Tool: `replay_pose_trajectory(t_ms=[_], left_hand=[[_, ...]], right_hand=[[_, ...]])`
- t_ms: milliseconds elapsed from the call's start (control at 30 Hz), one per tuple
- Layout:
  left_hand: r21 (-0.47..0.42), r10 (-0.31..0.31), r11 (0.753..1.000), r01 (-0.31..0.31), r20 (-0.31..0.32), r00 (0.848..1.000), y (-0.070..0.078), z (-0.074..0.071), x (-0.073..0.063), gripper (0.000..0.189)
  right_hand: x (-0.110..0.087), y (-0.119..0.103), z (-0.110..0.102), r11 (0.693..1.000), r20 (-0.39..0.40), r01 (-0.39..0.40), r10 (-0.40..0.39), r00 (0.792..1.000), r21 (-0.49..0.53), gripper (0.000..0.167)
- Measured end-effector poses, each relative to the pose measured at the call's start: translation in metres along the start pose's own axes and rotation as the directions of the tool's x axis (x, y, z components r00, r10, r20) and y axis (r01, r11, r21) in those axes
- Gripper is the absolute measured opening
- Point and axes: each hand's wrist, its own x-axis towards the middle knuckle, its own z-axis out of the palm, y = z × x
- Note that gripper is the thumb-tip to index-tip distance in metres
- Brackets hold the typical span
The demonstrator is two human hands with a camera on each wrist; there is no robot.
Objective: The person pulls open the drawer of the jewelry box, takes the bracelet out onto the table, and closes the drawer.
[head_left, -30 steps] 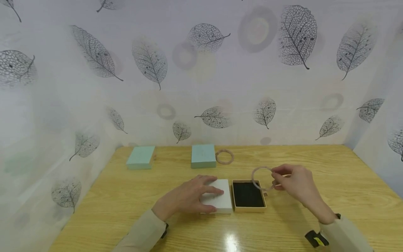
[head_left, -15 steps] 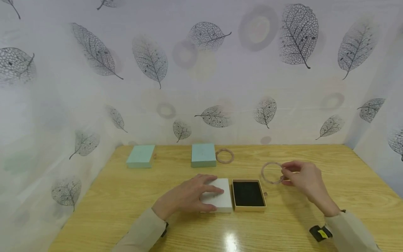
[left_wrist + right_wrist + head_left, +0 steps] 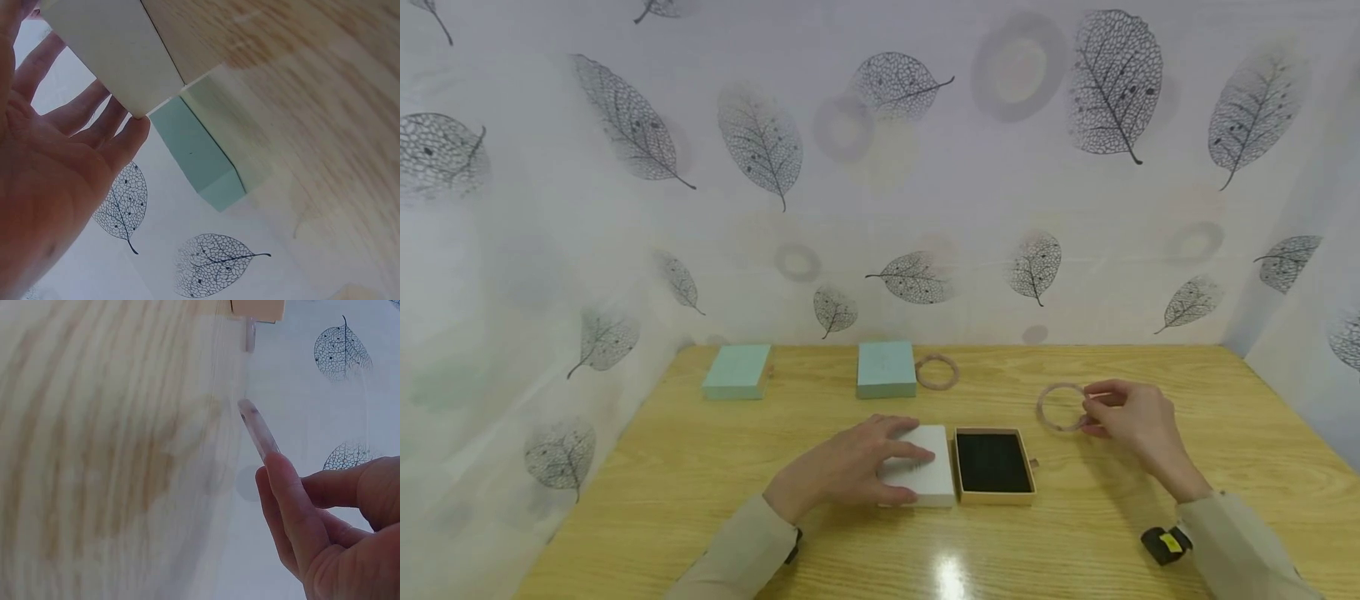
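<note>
My left hand (image 3: 850, 467) rests over a white box (image 3: 936, 485), fingers spread across its top and thumb by the near edge. From the left wrist, the fingers (image 3: 128, 140) lie fairly straight along the white box's side (image 3: 119, 56). My right hand (image 3: 1138, 421) pinches a thin pale pinkish bangle (image 3: 1041, 408) by its right side, held up over the table. Seen edge-on from the right wrist, the bangle (image 3: 257, 428) juts out past the fingertips. Between the hands sits a shallow open box (image 3: 997, 498) with a black lining and a small tab on its right.
At the back of the wooden table (image 3: 820, 542) stand two mint-green boxes, one far left (image 3: 736, 372) and one near the middle (image 3: 886, 370). A second bangle (image 3: 957, 373) lies right of the middle one. Leaf-patterned cloth (image 3: 730, 250) walls the back and sides.
My right hand has drawn the bangle rightward and slightly back, from over the open box's corner to beyond its right side. The left hand stays on the white box.
</note>
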Motion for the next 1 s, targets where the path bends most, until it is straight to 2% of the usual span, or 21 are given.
replay_pose_trajectory(t_ms=[800, 1000], left_hand=[[-0.01, -0.003, 1.0, 0.003, 0.001, 1.0, -0.001, 0.001, 0.0, 0.049], [-0.011, 0.003, 1.0, -0.003, -0.007, 1.0, -0.001, 0.001, 0.0, 0.049]], right_hand=[[0.027, 0.012, -0.009, 0.999, -0.025, -0.042, 0.041, 0.999, -0.025, 0.037], [0.033, 0.016, -0.013, 0.996, -0.039, -0.031, 0.027, 0.999, -0.084, 0.039]])
